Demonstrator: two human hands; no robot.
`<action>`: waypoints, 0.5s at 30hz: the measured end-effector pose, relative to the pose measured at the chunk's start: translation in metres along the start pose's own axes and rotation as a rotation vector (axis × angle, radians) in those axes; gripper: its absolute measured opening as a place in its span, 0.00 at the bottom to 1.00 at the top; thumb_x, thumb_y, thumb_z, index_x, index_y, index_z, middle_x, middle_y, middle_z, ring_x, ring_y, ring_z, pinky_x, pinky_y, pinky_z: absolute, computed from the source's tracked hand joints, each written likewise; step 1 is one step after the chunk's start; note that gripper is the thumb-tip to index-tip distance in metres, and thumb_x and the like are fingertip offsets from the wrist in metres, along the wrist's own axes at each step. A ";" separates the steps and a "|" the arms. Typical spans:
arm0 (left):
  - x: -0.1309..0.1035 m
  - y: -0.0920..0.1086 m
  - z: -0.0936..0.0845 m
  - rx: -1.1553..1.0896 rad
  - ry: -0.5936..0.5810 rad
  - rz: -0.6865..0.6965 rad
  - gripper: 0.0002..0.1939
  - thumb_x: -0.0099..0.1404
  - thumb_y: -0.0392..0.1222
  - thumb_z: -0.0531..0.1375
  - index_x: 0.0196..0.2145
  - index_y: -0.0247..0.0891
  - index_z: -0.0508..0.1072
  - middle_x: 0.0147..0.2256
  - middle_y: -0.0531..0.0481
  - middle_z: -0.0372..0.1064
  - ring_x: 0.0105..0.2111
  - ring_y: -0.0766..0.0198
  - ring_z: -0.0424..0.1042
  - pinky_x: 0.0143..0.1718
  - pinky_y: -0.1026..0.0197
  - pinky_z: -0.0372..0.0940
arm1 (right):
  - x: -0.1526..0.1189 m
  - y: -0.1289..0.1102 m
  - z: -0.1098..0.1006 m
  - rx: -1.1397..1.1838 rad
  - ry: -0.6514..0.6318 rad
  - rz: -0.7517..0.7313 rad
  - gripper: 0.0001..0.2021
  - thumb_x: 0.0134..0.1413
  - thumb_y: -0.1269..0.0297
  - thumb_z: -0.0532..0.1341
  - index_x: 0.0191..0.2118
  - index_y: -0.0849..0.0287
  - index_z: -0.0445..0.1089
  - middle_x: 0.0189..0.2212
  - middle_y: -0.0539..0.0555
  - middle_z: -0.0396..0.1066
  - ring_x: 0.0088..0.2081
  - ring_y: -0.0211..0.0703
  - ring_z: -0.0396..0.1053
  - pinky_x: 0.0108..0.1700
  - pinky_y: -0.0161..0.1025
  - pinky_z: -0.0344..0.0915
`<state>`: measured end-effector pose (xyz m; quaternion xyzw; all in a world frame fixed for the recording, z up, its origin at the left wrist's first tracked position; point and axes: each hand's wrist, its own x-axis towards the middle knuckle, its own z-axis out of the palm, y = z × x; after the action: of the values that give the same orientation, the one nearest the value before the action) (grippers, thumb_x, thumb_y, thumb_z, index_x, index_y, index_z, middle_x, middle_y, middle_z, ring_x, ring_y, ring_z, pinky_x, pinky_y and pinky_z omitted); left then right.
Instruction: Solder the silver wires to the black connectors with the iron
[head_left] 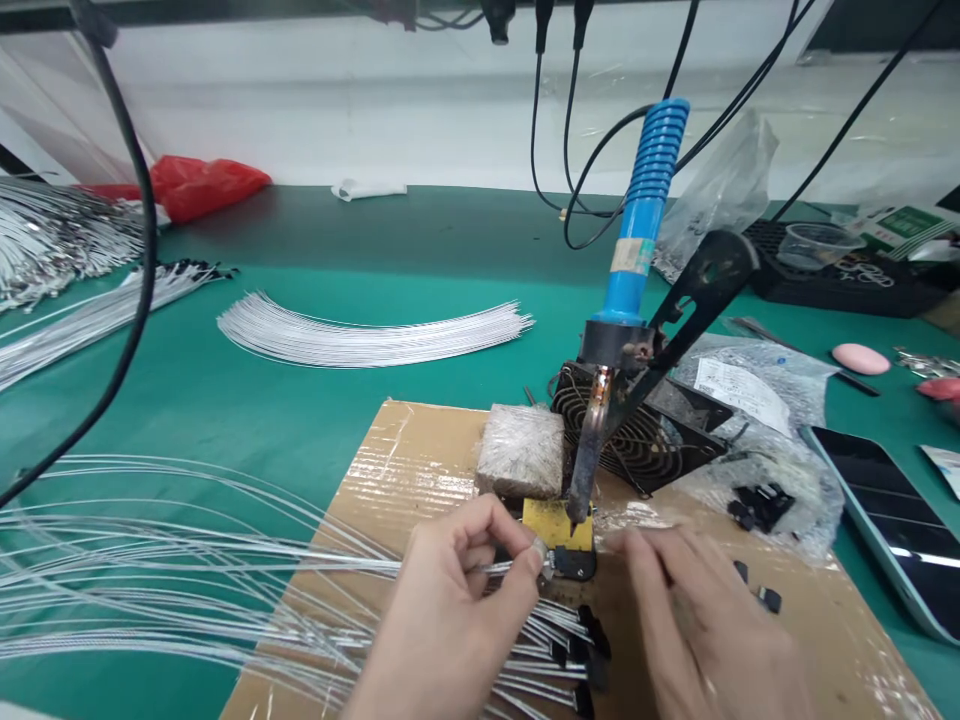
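My left hand [469, 610] is closed, thumb and forefinger pinching thin white wires [375, 565] near their right end. Just past its fingertips a small black connector [574, 564] lies against a yellow block [559, 520]. Over that block a blue-handled soldering iron [637, 240] leans in a black stand [694, 310], tip pointing down. My right hand [697, 620] is right of the connector, slightly blurred; its thumb and forefinger tips come together, and I cannot make out anything between them. Below my left hand, several wires end in black connectors [592, 645].
A cardboard sheet [405, 450] covers part of the green table [300, 410]. Behind the yellow block are a greyish block [521, 450] and a black fan [637, 430]. A wire bundle [375, 335] lies farther back. At right are a plastic bag [795, 490] and a phone [892, 530].
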<state>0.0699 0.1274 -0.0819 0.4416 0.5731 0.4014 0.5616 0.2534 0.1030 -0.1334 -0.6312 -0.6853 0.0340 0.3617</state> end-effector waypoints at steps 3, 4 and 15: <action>-0.005 -0.008 -0.005 0.032 -0.004 -0.016 0.11 0.56 0.45 0.66 0.24 0.37 0.71 0.29 0.49 0.74 0.26 0.65 0.65 0.29 0.64 0.56 | 0.004 0.003 0.013 -0.041 -0.007 -0.005 0.15 0.71 0.53 0.56 0.44 0.55 0.76 0.36 0.56 0.78 0.39 0.59 0.75 0.39 0.52 0.71; -0.006 -0.011 -0.006 0.039 -0.005 -0.016 0.11 0.55 0.46 0.66 0.24 0.37 0.71 0.29 0.48 0.74 0.27 0.64 0.66 0.29 0.64 0.56 | 0.005 0.001 0.017 -0.047 0.000 0.023 0.17 0.70 0.52 0.55 0.46 0.57 0.77 0.37 0.58 0.78 0.40 0.62 0.74 0.40 0.56 0.70; -0.014 -0.016 -0.018 0.112 -0.068 0.049 0.09 0.57 0.44 0.64 0.25 0.36 0.72 0.35 0.48 0.74 0.19 0.74 0.48 0.23 0.64 0.43 | 0.005 0.004 0.013 0.327 -0.134 0.272 0.12 0.66 0.50 0.63 0.38 0.53 0.73 0.34 0.51 0.81 0.36 0.45 0.83 0.37 0.34 0.80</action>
<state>0.0511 0.1101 -0.0928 0.4999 0.5641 0.3671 0.5451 0.2503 0.1132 -0.1429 -0.6470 -0.6016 0.2353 0.4050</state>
